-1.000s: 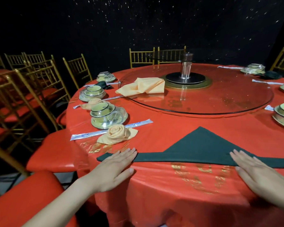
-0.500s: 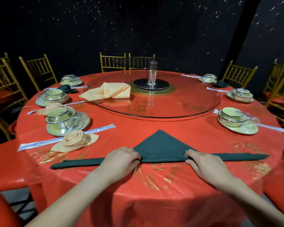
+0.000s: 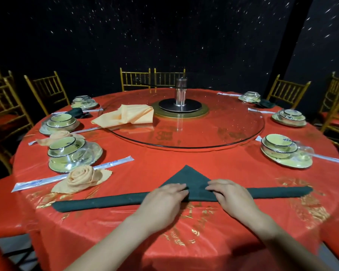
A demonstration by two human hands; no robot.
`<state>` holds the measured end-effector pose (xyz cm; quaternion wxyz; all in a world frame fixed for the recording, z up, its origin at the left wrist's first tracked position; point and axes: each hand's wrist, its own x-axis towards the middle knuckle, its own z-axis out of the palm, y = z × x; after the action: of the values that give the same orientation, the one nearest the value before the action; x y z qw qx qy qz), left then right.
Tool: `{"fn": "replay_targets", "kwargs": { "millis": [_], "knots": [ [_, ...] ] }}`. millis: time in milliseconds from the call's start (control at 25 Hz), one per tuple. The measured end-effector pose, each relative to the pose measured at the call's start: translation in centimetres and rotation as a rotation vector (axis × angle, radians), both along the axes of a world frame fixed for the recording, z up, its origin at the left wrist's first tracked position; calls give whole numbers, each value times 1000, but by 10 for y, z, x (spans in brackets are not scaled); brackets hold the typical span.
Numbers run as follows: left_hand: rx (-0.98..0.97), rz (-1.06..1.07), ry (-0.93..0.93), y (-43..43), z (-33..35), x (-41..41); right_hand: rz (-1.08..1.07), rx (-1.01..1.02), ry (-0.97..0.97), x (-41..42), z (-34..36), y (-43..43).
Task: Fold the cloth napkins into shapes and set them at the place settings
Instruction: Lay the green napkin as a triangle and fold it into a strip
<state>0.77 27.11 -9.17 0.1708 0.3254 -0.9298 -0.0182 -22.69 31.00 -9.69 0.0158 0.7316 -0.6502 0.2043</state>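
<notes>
Both sets of fingers are bent and bunched close together, curling over the rolled edge of the green napkin point(image 3: 186, 178): the left hand point(image 3: 164, 199) and the right hand point(image 3: 231, 195) sit knuckles up, side by side, fingertips nearly meeting at the middle of the cloth, and the thumbs are tucked out of sight. The napkin lies flat at six o'clock on the round table point(image 3: 184, 159), right at the person's edge, its long rolled band running from nine to three under the hands and a triangle peak pointing toward twelve. Out at about eight o'clock, a peach rose napkin point(image 3: 80, 179) sits just beside a wrapped chopstick packet point(image 3: 110, 164), with a stacked bowl setting point(image 3: 70, 153) behind it. Further round at nine, a second rose napkin point(image 3: 59, 135) is tucked against another setting. At four o'clock there's a bowl setting point(image 3: 284, 153), no napkin with it. In the middle is the glass turntable point(image 3: 213, 133), and a loose peach napkin point(image 3: 125, 116) is heaped on its ten o'clock rim. Gold chairs point(image 3: 135, 78) ring the far side at twelve.
</notes>
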Motion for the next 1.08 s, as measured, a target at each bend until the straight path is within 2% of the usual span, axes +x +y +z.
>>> {"fn": "replay_targets", "kwargs": {
  "millis": [160,360,640,800,960,1040,1080],
  "knots": [
    [5,-29,-90,-3,-7,-11,58,-104,83,3,-3,9],
    [21,-53,-130,-1,-1,-49,151,-129,332,-33,-6,22],
    [41,-195,-167,2,7,-138,-123,-95,452,-118,-5,46],
    [24,-212,-185,-3,5,-100,-205,-97,466,-149,3,52],
    [75,-277,-136,-1,4,-36,-432,60,520,-155,12,52],
    [146,-321,-123,-4,5,-21,-499,-2,556,-122,15,50],
    [207,-338,-122,-6,8,-19,-469,-87,513,-95,13,47]
  ]
}}
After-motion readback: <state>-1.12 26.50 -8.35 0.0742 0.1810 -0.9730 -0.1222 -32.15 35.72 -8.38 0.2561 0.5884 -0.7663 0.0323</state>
